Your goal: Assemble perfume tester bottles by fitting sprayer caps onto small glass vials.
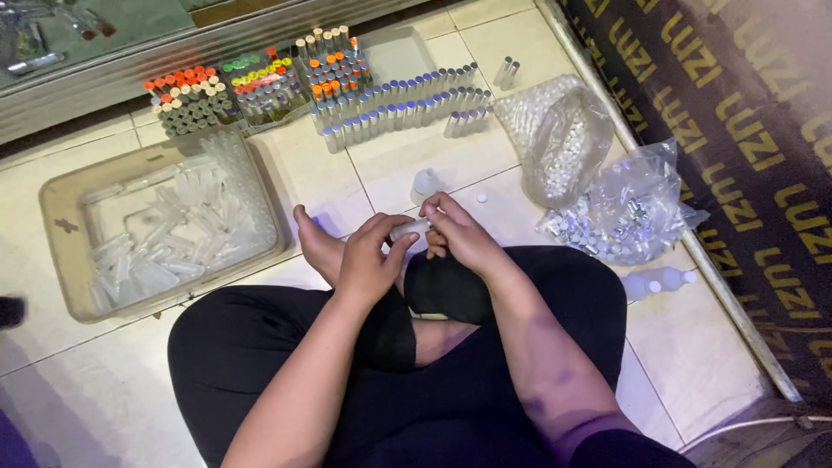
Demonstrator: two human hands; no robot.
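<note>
A person sits cross-legged on a tiled floor [78, 390] in black trousers, one bare foot [316, 245] showing beside the hands. The left hand [368, 260] and the right hand [459, 234] meet just above the lap, and both close on one small clear vial [409, 229] that lies crosswise between them, the left fingers round its near end, the right fingers curled over the other.

Just past the hands, one small white bottle [425, 184] stands on the floor with one white cap [482, 198] near it. To the right lie two clear plastic bags: one [624, 217] of silver caps, one [559, 139] of white pieces. To the left sits one beige tray [61, 234] heaped with empty clear vials, too many to count.

Farthest off, rows of capped vials [407, 104] lie side by side, next to three bundles of vials with coloured caps [260, 82].
</note>
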